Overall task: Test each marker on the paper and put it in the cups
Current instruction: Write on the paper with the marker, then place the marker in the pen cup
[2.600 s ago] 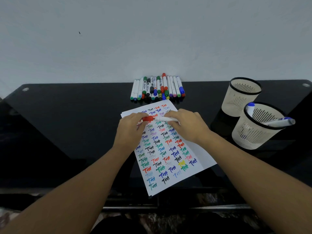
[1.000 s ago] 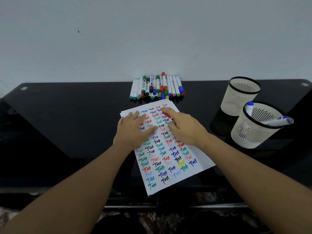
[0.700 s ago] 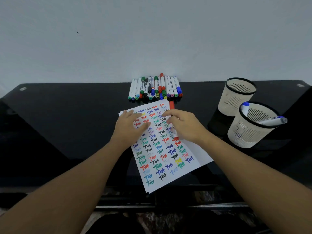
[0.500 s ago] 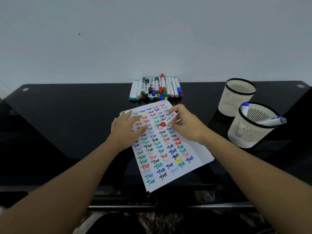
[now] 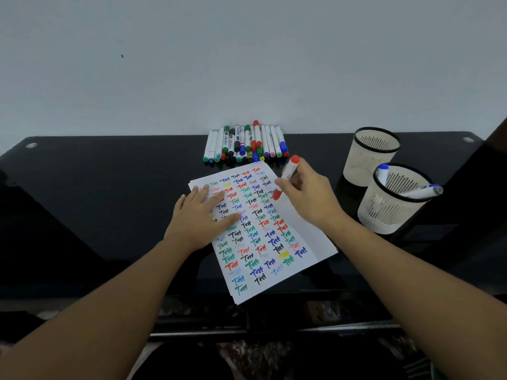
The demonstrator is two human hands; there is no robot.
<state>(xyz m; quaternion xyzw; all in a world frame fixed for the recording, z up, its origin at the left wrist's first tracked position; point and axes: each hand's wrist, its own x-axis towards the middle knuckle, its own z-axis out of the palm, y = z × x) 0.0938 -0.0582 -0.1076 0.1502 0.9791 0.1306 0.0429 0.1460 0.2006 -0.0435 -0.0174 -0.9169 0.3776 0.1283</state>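
Right hand (image 5: 310, 197) around red marker (image 5: 288, 172)

A home or office desk corner: glossy black glass table (image 5: 109, 187) (chrome studs) against a bare pale wall (image 5: 247, 64).

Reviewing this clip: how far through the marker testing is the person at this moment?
Early. Done: two blue-capped markers stand in the near mesh cup; the far mesh cup looks empty. In hand: the right hand holds a red marker with its red end at the paper, while the left hand lies flat on it. Left: the whole row of markers by the wall.
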